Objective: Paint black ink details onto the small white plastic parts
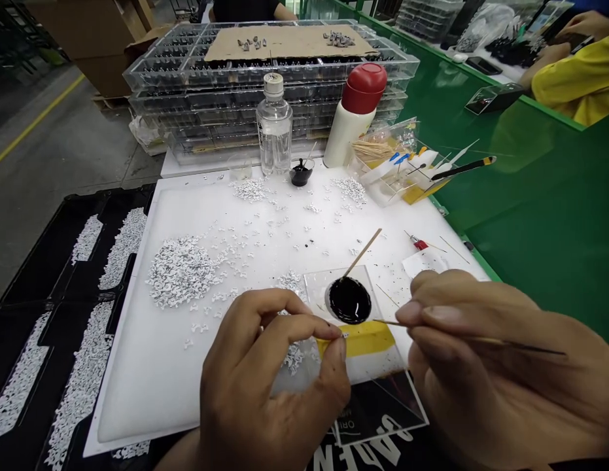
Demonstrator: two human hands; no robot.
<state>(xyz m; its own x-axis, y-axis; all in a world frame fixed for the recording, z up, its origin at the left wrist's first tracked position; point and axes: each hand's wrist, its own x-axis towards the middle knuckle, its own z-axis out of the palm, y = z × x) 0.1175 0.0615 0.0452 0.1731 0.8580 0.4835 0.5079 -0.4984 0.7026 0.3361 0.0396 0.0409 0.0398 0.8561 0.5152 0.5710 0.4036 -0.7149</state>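
R hand (pixel 500 366) pinching thin stick (pixel 461 337) | axis horiz, tip left twd L hand (pixel 269 379) pinching tiny white piece (pixel 344 334)

Open white board (pixel 196 216) between the big heap of small white parts (pixel 181 271) and the far scatter, room to pass there. Straight ahead, the black paint puddle (pixel 350 301) with 1 stick (pixel 363 252) leaning out blocks the centre. Behind, water bottle (pixel 274 127), red-capped bottle (pixel 356 114) and stacked clear trays (pixel 196 85) wall off the back. Green table (pixel 539 196) right lies free.
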